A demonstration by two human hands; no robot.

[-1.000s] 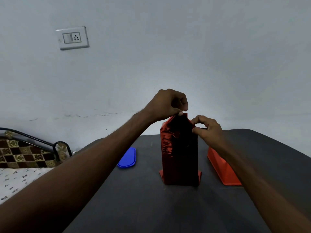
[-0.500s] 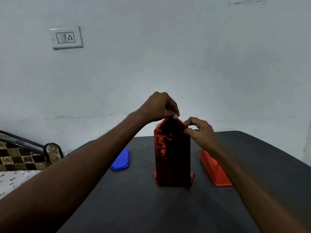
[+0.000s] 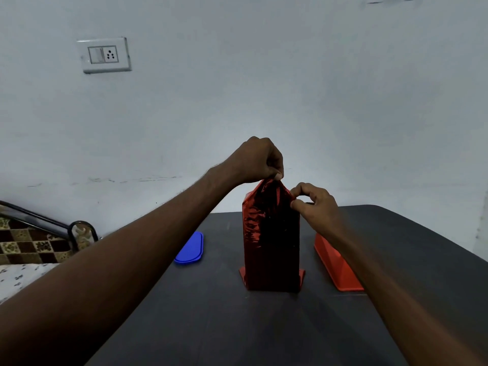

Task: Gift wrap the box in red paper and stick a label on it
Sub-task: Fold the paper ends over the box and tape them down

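Box [image 3: 272, 241]: upright at mid-table [image 3: 264, 326], sheathed in red paper [image 3: 253, 228]. Left hand [image 3: 257, 161] pinches the gathered top peak; right hand [image 3: 315, 204] pinches the right-side fold. Step: closing the top end. Next, likely: flatten folds, secure; label none visible.

I had only the one view to work from: a wide-angle camera on the wearer's head, facing forward and tilted slightly down. It looked across the dark bench [image 3: 396, 260] toward a pale wall [image 3: 290, 88], which filled the upper half. Both forearms ran in from the bottom corners and met near centre, so the left hand [image 3: 257, 161] and right hand [image 3: 318, 206] sat at arm's reach. A wall socket [image 3: 105, 55] showed at 10 o'clock, a bed [image 3: 23, 249] at 8 o'clock. Edges bowed with lens distortion.
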